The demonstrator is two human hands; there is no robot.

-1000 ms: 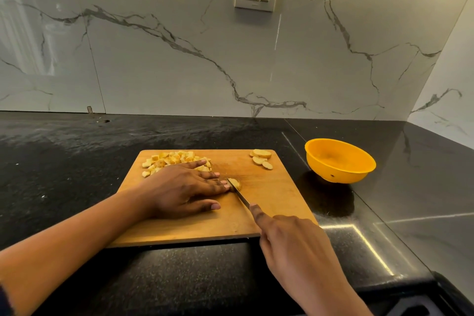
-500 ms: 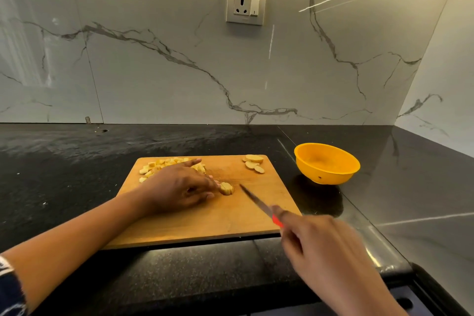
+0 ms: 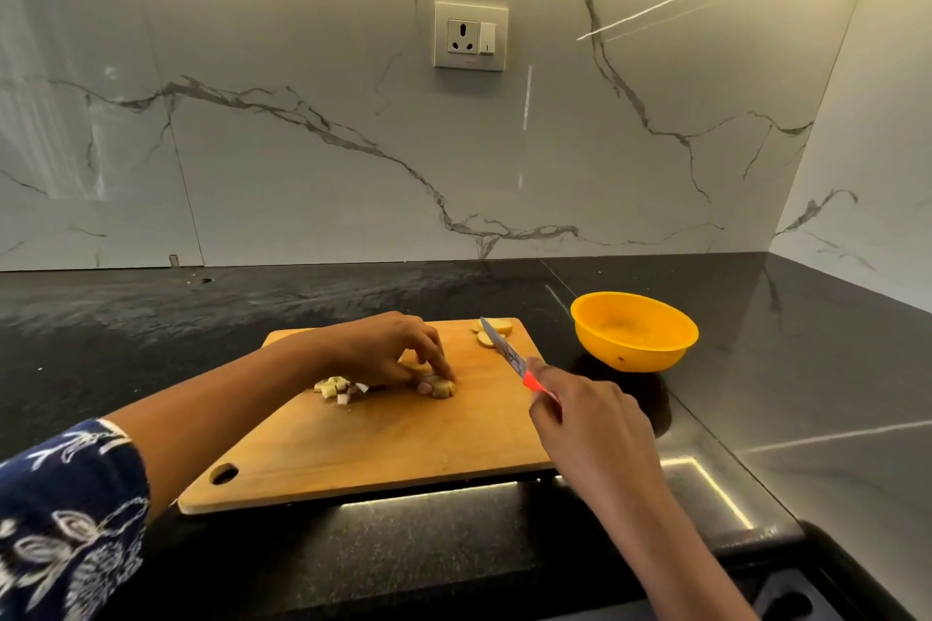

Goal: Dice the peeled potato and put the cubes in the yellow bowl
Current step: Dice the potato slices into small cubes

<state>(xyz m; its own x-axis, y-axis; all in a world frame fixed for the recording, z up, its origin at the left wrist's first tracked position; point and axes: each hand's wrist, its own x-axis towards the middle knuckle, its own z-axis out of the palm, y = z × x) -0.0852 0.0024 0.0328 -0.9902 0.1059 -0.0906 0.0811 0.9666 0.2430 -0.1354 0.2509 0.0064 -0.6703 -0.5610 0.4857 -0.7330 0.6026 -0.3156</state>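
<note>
Left fingertips are bunched together and curled down onto a slice near mid-board, and another tip shows at its nine o'clock edge, so it looks pinched in place rather than merely touched; the left hand arches over it with knuckles high. At nine o'clock from the slice, just beside the hand's heel, lies a small heap of cubes. The right hand has its fingers wrapped tight round the red handle of the knife, forefinger laid along the top; the blade is off the wood and points to eleven o'clock, its tip over the loose slices at the one o'clock corner of the board.

The step in hand is dicing, I judge, between cuts: one slice is steadied and the blade is lifted clear of it. The next move calls for bringing the edge across to the slice from its two o'clock side, with the left tips tucked back from the line of cut; then strips, then crosswise. The loose slices wait their turn.

The bowl sits on the counter at two o'clock from the board, apart from it; it looks empty, so the transfer is not yet begun.
</note>
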